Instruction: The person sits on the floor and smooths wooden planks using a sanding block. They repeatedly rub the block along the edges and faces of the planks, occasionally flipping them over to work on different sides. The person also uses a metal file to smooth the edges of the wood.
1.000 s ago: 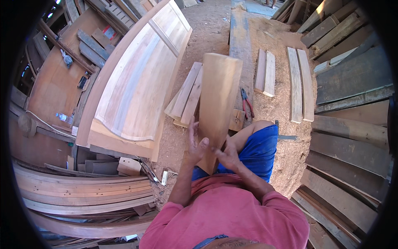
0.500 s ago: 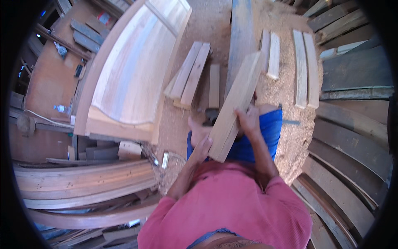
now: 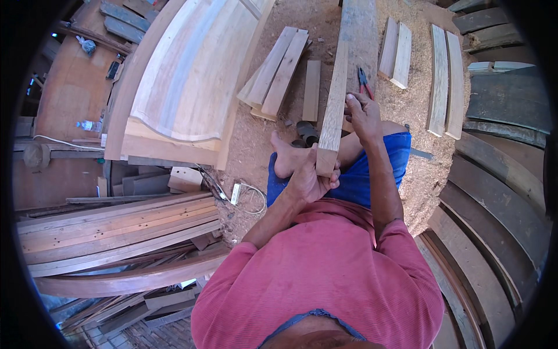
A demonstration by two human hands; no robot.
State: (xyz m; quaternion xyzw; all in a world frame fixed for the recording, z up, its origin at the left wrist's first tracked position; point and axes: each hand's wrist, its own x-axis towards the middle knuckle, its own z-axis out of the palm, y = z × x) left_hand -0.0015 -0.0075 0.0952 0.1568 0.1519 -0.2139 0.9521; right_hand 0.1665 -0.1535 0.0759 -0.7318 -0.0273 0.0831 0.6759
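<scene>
A pale wooden board (image 3: 334, 110) lies lengthwise over my lap, turned with a narrow edge up. My left hand (image 3: 309, 179) is closed around its near end, with the fingertips showing past the right side. Just right of the board's middle, my right hand (image 3: 365, 119) is held with its fingers bent and apart. Its fingertips are close to the board's edge; contact is hard to make out. Red-handled pliers (image 3: 364, 83) lie beyond that hand on a long grey plank (image 3: 359, 41).
A large curved wooden panel (image 3: 192, 75) stands to the left. Cut boards lie in a stack (image 3: 279, 72) and in pairs (image 3: 395, 52) (image 3: 446, 81) on the sawdust-covered ground. A dark cylindrical object (image 3: 307, 132) sits by my foot. Lumber (image 3: 116, 238) fills the lower left; a power strip (image 3: 235, 193) lies nearby.
The board has been rolled from its broad face onto an edge and points more directly away. My right hand has shifted up along it and loosened; my left hand now wraps the near end.
</scene>
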